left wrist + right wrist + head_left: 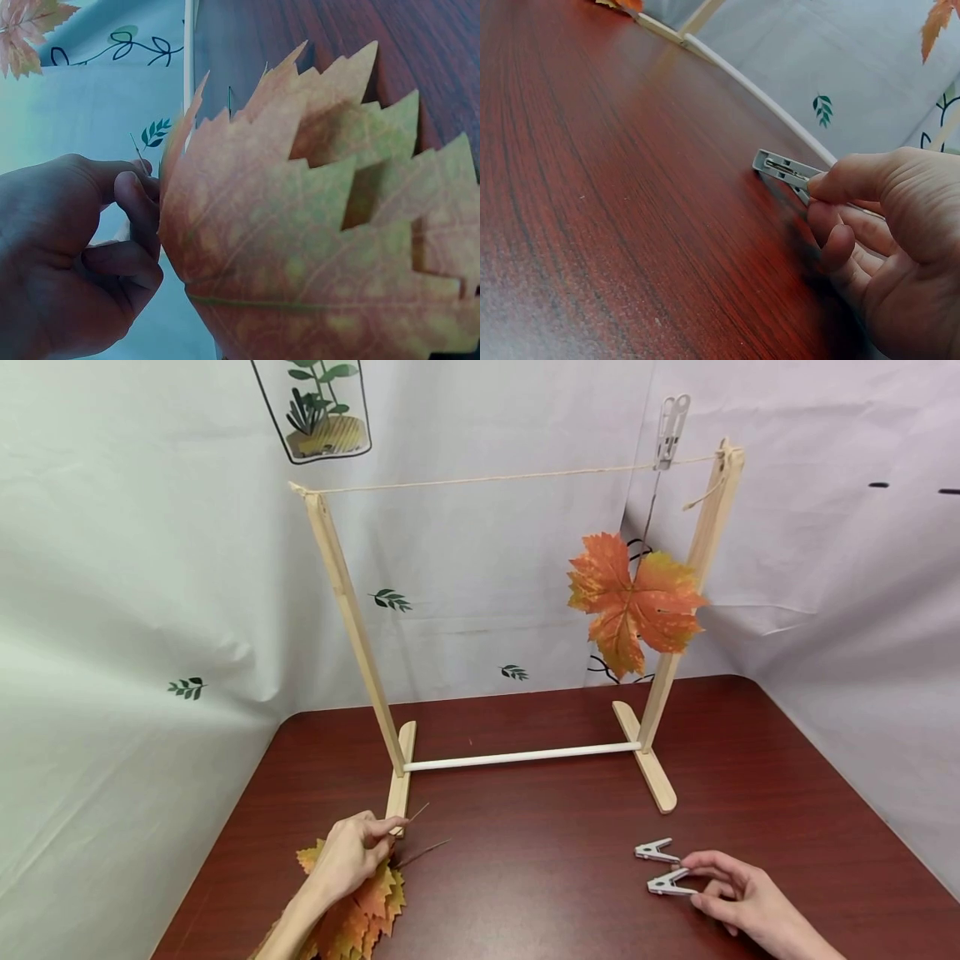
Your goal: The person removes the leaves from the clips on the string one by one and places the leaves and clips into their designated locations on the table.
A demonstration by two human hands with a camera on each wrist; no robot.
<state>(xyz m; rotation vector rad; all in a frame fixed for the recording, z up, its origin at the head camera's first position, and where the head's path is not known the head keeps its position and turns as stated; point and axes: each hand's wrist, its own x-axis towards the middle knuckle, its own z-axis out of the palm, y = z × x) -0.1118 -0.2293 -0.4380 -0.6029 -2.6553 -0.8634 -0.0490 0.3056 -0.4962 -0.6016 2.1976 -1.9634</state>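
My left hand [348, 857] pinches a thin leaf stem [140, 156] between thumb and forefinger, above the pile of orange and yellow artificial maple leaves [365, 914] at the front left of the table. Another stem sticks out of the pile beside the hand. At the front right, my right hand [738, 897] pinches the handle end of a light grey clothespin [784, 169] with thumb and fingers. A second clothespin [656, 850] lies on the table just behind it. From the string hangs one orange leaf [633, 606], its stem clipped by a clothespin [671, 431].
A wooden stand with two posts [352, 627] holds the taut string [480, 479] across its top. Its white crossbar [525, 757] joins the two feet low over the dark red table [525, 852]. Pale cloth [465, 560] with printed leaves hangs behind.
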